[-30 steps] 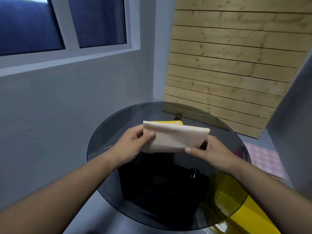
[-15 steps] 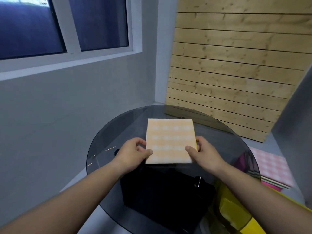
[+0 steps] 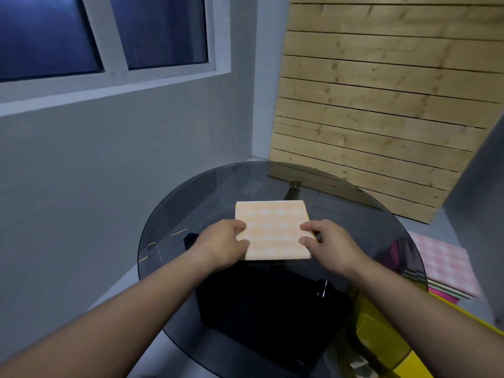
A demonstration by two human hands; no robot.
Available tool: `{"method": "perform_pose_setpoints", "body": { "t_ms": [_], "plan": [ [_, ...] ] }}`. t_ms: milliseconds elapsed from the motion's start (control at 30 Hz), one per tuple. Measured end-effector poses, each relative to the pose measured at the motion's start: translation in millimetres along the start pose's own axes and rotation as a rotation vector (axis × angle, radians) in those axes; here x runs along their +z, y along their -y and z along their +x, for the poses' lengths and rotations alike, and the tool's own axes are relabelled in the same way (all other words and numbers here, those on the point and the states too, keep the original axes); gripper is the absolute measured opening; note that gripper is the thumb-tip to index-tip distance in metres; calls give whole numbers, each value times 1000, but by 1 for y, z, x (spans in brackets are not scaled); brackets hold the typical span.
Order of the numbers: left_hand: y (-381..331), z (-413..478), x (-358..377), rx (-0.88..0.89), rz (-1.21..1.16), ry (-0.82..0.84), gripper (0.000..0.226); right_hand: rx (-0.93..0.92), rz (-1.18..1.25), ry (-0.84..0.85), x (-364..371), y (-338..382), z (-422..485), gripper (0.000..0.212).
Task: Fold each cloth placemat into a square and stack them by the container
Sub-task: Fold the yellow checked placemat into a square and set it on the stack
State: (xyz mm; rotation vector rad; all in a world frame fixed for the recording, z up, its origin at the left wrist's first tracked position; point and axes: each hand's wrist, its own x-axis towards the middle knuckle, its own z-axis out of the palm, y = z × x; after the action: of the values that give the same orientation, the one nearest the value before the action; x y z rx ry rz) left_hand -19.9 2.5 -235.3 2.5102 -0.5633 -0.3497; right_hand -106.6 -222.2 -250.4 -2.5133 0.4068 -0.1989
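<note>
Two hands frame the folded orange placemat (image 3: 272,230), which now lies flat on the round glass table (image 3: 174,222), near the table's centre and slightly toward 12 o'clock. One second ago I had it lifted clear of the glass, bowed between both hands; half a second ago it was coming down flat; it is now resting on the surface. My left hand (image 3: 223,244) sits at the mat's 9 o'clock edge with fingers curled, thumb on top, pinching that edge. My right hand (image 3: 327,242) sits at the 3 o'clock edge, fingers bent and pressing down on the cloth, with a thin yellow strip (image 3: 315,236) showing just beneath it; I cannot tell whether that is another mat. I judge this mat to be folded to a near square and placed. More pink checked cloth (image 3: 444,260) lies at 3 o'clock, beyond the table rim, so I judge further mats remain. No container can be identified with certainty.
</note>
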Motion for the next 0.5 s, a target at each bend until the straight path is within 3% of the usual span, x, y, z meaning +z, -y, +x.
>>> {"method": "perform_pose_setpoints", "body": {
  "t_ms": [33,100,333,500],
  "plan": [
    [-1,-1,0,16,37,-5,5,-6,-18,10,0,0,1,38],
    [-1,1,3,41,102,-11,22,-12,-43,37,0,0,3,39],
    [0,9,3,24,221,-11,31,-3,-88,175,-6,4,4,46],
    [-10,9,11,56,331,-49,8,0,-120,224,-3,5,-1,38]
  ]
}}
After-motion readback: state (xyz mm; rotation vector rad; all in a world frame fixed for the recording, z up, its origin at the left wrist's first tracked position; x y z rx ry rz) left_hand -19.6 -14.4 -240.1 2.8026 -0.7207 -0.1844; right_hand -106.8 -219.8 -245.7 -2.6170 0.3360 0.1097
